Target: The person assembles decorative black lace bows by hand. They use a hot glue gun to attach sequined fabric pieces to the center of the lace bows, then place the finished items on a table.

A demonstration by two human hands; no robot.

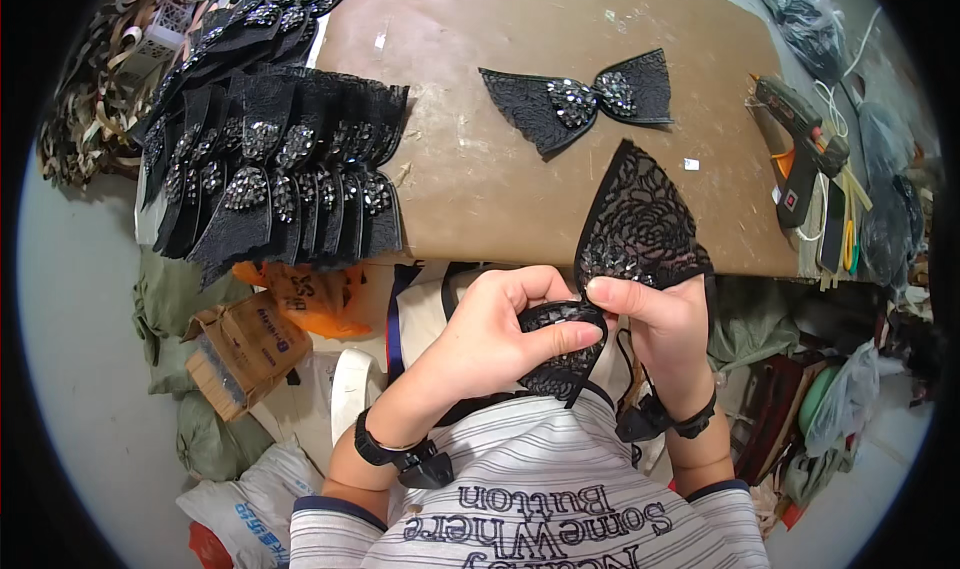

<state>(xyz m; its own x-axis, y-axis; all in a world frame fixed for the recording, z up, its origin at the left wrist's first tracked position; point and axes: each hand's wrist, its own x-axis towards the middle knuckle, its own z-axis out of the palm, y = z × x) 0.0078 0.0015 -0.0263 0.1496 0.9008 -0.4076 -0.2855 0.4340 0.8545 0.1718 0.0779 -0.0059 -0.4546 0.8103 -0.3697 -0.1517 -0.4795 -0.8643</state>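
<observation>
Between my two hands, just off the table's near edge, is a black lace bow (640, 219) with dark beads near its pinched middle. My left hand (500, 329) grips its lower wing, thumb pressed on the lace. My right hand (665, 324) holds it near the middle, thumb on the beaded part and the other fingers behind, mostly hidden. One wing points up and away from me. Farther off, a finished-looking beaded black bow (597, 99) lies flat on the brown table covering (480, 209).
Overlapping rows of beaded black bows (270, 169) cover the table's left side. A glue gun (795, 119) lies at the right edge beside cords and tools. Straps (90, 109) hang at far left. A cardboard box (250, 354) and an orange bag (310, 299) sit below.
</observation>
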